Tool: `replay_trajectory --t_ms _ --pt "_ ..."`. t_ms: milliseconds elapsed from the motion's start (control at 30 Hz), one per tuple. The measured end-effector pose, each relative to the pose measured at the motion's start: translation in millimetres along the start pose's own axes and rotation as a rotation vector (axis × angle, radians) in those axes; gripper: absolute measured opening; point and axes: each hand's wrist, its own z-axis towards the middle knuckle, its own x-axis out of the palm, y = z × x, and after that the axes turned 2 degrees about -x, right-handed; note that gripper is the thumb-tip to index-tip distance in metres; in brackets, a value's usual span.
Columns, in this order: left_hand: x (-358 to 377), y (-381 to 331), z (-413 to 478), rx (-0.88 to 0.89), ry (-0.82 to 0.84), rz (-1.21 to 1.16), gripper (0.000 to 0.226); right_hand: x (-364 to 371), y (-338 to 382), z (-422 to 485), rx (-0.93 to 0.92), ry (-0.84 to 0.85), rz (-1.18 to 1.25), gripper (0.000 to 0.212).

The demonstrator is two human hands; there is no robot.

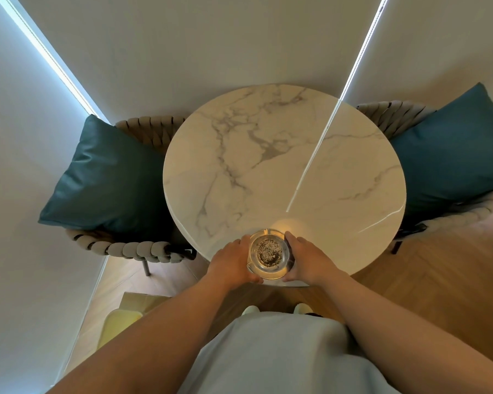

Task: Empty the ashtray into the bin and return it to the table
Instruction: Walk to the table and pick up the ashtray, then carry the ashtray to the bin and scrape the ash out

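A round clear glass ashtray (269, 253) with grey ash in its middle rests at the near edge of the round white marble table (282, 166). My left hand (230, 264) cups its left side and my right hand (306, 261) cups its right side, fingers wrapped around the rim. At the lower left on the floor stands a yellow bin (117, 327), partly hidden behind my left forearm.
A woven chair with a teal cushion (106, 177) stands left of the table, and another with a teal cushion (450, 157) stands to the right. A cardboard box (143, 301) lies by the bin. Pale walls close in behind and to the left. The floor is wood.
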Motion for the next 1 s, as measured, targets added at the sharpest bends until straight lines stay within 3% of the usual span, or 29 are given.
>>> replay_trajectory --t_ms 367,700,867,1000 --pt "13.3 -14.9 -16.6 -0.094 -0.086 -0.08 0.095 -14.0 -8.1 -0.8 -0.11 0.068 -0.036 0.1" --pt "53.0 -15.8 -97.0 -0.411 -0.319 -0.282 0.089 -0.8 27.6 -2.8 -0.39 0.266 -0.232 0.106" --pt "75.3 -7.0 -147.2 -0.565 -0.42 -0.362 0.093 22.2 61.9 -6.0 -0.542 0.373 -0.296 0.099" --pt "91.8 6.3 -191.9 -0.702 -0.496 -0.433 0.096 48.8 103.7 -15.8 -0.701 0.45 -0.379 0.108"
